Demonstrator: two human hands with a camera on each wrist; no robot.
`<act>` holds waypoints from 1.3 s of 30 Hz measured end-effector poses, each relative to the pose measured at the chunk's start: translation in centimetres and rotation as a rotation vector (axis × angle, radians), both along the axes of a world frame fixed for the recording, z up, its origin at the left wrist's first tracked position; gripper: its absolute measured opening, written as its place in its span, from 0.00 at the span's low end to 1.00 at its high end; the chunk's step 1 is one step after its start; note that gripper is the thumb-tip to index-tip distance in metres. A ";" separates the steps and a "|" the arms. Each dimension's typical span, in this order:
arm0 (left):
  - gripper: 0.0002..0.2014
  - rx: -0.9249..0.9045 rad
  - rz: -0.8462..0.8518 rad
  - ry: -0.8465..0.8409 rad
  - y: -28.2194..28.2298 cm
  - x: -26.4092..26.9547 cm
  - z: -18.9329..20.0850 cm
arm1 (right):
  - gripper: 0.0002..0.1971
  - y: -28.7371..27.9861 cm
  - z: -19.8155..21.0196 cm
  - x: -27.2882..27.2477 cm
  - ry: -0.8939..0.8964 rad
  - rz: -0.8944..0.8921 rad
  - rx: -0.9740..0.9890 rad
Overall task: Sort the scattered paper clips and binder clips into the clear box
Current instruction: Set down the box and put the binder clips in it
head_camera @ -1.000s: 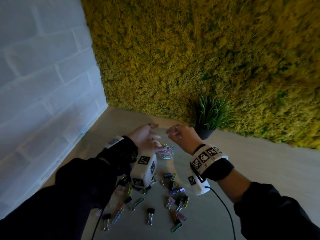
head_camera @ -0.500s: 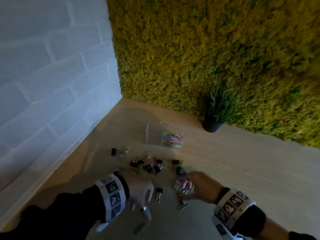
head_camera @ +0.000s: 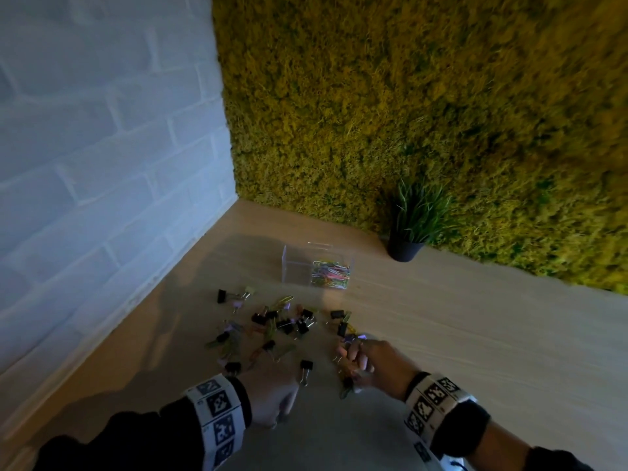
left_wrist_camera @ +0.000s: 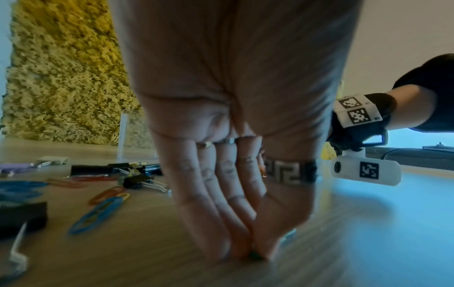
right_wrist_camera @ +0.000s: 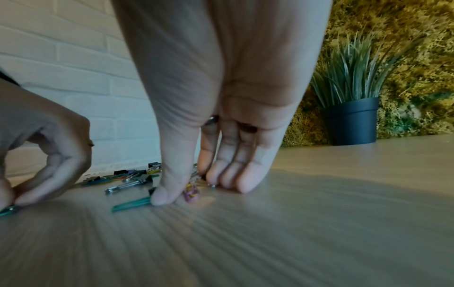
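The clear box (head_camera: 295, 266) stands at the back of the wooden table, with colourful paper clips (head_camera: 330, 275) heaped in its right half. Black and pastel binder clips and paper clips (head_camera: 278, 324) lie scattered in front of it. My left hand (left_wrist_camera: 253, 252) is down on the table at the pile's near edge, its fingertips and thumb pinching a green paper clip (right_wrist_camera: 5, 210). My right hand (right_wrist_camera: 191, 192) is at the pile's right end, thumb and curled fingers closing on a pink clip (right_wrist_camera: 192, 194). A teal paper clip (right_wrist_camera: 130, 205) lies beside that thumb.
A black pot with a grass plant (head_camera: 405, 249) stands right of the box against the moss wall (head_camera: 407, 113). A white brick wall (head_camera: 102, 164) bounds the table on the left. Bare wood (head_camera: 475, 334) stretches to the right.
Both hands came back from over the box to the near side of the pile. They have dropped onto the table and their fingers have closed on clips.
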State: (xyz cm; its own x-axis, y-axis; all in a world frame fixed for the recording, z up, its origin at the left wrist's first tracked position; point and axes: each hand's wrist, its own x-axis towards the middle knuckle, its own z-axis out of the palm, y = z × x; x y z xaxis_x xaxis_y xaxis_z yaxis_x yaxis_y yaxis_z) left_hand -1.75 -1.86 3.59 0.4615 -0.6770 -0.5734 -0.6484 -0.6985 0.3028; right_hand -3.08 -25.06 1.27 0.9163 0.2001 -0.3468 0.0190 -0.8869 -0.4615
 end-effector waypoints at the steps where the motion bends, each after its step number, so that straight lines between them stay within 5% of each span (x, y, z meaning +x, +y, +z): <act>1: 0.13 -0.012 0.015 0.031 -0.2 -0.2 0.3 | 0.21 -0.1 -0.1 0.0 0.003 0.003 0.005; 5: 0.12 -0.031 -0.019 -0.027 -0.6 -0.2 0.1 | 0.10 -0.1 -0.2 0.0 -0.026 0.034 0.038; 7: 0.07 -0.053 0.057 0.035 -0.9 0.1 -0.1 | 0.13 -0.2 -0.2 -0.1 -0.038 0.032 0.045; 9: 0.11 -0.139 0.180 0.086 -1.7 0.5 0.2 | 0.15 -0.3 -0.5 -0.2 -0.067 0.051 0.042; 14: 0.17 -0.393 0.204 -0.072 -4.6 1.3 -0.4 | 0.14 -0.3 -0.1 -0.8 -0.134 0.162 0.028; 17: 0.10 -0.388 0.146 -0.156 -5.7 1.4 -1.7 | 0.24 -0.4 0.2 -0.7 -0.098 0.202 -0.014; 21: 0.11 -0.404 0.097 -0.220 -6.2 1.6 -2.3 | 0.09 -0.7 -0.1 -0.7 -0.156 0.167 0.016; 25: 0.04 -0.410 0.096 -0.197 -5.9 2.0 -2.2 | 0.08 -0.8 -0.3 -0.4 -0.155 0.123 0.033; 29: 0.15 -0.317 0.132 -0.224 -4.9 2.4 -2.5 | 0.09 -1.2 -0.6 -0.3 -0.141 0.125 -0.006; 33: 0.15 -0.341 0.167 -0.272 -4.8 2.0 -1.7 | 0.18 -1.2 -0.5 -0.3 -0.082 0.069 0.026; 39: 0.22 -0.281 0.038 -0.210 -7.6 0.2 -0.2 | 0.06 -0.8 0.1 -0.1 -0.126 0.142 -0.031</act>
